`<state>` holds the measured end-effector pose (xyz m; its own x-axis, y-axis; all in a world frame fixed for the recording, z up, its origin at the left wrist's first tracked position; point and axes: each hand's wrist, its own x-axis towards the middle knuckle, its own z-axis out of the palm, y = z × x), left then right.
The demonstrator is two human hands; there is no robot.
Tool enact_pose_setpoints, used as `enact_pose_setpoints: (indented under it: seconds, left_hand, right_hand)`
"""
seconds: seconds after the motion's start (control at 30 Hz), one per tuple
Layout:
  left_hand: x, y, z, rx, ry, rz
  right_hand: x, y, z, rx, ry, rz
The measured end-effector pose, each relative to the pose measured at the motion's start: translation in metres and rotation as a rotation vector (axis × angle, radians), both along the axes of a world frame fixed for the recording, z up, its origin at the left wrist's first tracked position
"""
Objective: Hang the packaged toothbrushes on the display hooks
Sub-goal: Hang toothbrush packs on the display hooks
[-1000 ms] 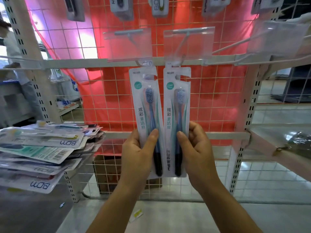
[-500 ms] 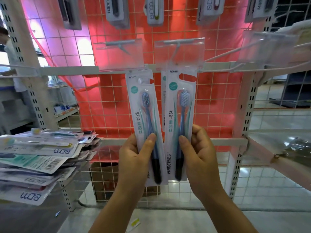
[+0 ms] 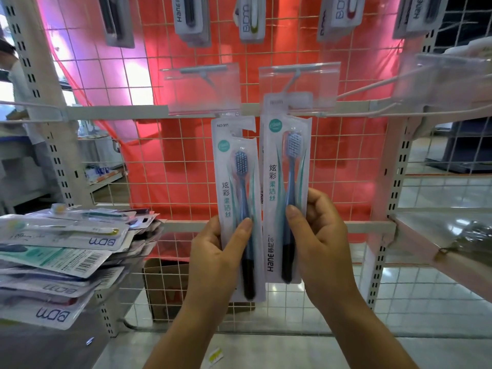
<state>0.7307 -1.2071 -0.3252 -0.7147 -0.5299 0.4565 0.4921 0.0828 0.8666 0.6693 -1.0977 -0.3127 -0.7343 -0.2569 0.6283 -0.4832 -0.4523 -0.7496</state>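
Note:
Two white packaged toothbrushes with blue brushes stand upright side by side before the wire grid. My left hand [image 3: 215, 251] grips the lower part of the left pack [image 3: 235, 182], whose top cut-out sits just under the left hook's clear label holder [image 3: 202, 89]. My right hand [image 3: 316, 235] grips the right pack [image 3: 286, 182], held higher, its top tucked behind the right hook's clear label holder [image 3: 299, 86]. Whether either pack is on its hook is hidden by the holders.
A messy pile of packaged toothbrushes [image 3: 61, 259] lies on a shelf at the left. More packs [image 3: 191, 20] hang along the top row. Bare hooks [image 3: 372, 89] jut out at the right, above a glass shelf [image 3: 439, 235]. A person [image 3: 16, 75] stands far left.
Both hands have raised their packs toward the hooks. The right pack rose more, and its top has slipped behind the right label holder; the left pack's top is just below its holder.

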Motion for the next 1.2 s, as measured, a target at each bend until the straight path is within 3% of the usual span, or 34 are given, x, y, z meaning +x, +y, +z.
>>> enact_pose_setpoints:
  seconds: [0.5,0.93,1.2]
  left_hand:
    - [-0.003,-0.017,-0.013,-0.041,-0.038,0.039]
    - [-0.008,-0.030,-0.025,-0.067,-0.143,0.081]
    - [-0.013,-0.023,-0.024,-0.096,-0.167,0.058]
  right_hand:
    - [-0.042,-0.027,-0.009,0.046,-0.077,-0.151]
    - [-0.125,-0.068,-0.002,0.221,-0.183,-0.092]
    - [-0.155,-0.087,0.009,0.229,-0.337,-0.103]
